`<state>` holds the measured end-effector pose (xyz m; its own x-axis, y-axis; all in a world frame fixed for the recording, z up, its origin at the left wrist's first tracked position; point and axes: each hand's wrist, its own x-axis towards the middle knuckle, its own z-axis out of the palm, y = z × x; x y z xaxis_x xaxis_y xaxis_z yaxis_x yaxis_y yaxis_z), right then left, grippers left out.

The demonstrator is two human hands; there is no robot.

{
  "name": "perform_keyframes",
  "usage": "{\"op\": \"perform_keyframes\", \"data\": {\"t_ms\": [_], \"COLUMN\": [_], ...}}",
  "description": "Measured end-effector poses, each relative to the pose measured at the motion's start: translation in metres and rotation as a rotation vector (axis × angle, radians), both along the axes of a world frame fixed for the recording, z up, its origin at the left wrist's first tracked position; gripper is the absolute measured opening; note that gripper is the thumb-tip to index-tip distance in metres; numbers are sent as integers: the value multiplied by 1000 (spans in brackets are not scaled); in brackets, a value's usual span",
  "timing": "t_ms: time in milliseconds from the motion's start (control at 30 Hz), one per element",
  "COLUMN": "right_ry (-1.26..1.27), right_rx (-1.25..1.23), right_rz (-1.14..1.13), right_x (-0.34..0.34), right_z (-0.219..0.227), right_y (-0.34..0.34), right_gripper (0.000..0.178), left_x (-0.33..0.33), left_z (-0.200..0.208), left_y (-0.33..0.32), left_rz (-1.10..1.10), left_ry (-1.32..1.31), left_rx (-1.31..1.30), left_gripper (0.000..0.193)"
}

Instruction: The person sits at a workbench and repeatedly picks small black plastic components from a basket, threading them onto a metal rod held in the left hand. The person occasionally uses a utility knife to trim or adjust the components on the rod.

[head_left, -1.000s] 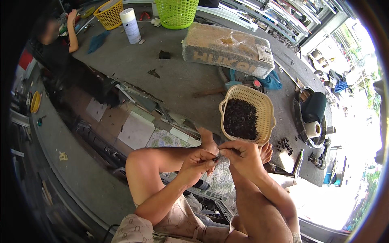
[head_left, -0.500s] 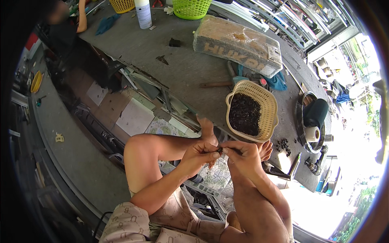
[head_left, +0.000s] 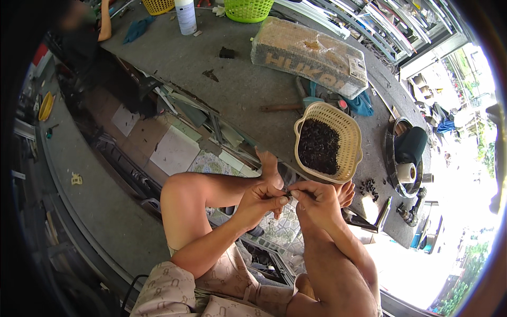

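Over the gap between my knees, my left hand [head_left: 260, 201] and my right hand [head_left: 318, 202] meet fingertip to fingertip. Between them sits a small dark piece [head_left: 288, 195], pinched by thumb and finger on both sides and mostly covered; its exact kind is too small to make out. Just beyond my right hand stands a cream plastic basket [head_left: 350, 138] with slotted walls. Many small black pieces [head_left: 318, 149] fill its bottom. More loose black pieces [head_left: 369, 188] lie in a small heap on the grey worktop, to the right of the basket.
Behind the basket lie a hammer [head_left: 281, 107], a blue cloth [head_left: 362, 106] and a plastic-wrapped box [head_left: 309, 57]. On the right are a black round tray [head_left: 392, 158] holding rolls, and a drill-like tool [head_left: 409, 215]. A spray can [head_left: 186, 17] and green basket [head_left: 247, 10] stand farther back. Another person [head_left: 79, 47] sits far left.
Both hands stay nearly in place, with a slight shift of the right fingers at the small piece. The other person's arm at the far left has moved a little. The view has shifted slightly.
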<state>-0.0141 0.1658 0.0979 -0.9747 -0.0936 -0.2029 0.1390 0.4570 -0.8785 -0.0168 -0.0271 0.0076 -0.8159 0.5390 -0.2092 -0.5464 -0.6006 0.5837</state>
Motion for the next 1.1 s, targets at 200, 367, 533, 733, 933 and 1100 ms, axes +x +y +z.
{"op": "perform_keyframes", "data": {"t_ms": [200,367,533,733,933,1100], "right_ry": [-19,-13,-6,158,320,574], "right_rx": [-35,-1,59,190,378,554], "right_rz": [-12,16,28,45,196,346], "right_x": [0,0,1,-1,0,-3], "right_z": [3,3,2,0,1,3], "right_y": [-2,-1,-1,-5,-5,-9], "right_gripper": [17,16,15,13,25,33], "left_x": [-1,0,3,1,3,2], "left_z": [-1,-4,-4,5,9,3], "left_y": [2,-1,1,7,10,9], "left_rz": [33,5,-36,23,-16,-1], "left_ry": [-49,-5,29,0,-37,-7], "left_rx": [80,3,-146,-127,-160,-175], "left_gripper": [12,12,12,16,20,24]}}
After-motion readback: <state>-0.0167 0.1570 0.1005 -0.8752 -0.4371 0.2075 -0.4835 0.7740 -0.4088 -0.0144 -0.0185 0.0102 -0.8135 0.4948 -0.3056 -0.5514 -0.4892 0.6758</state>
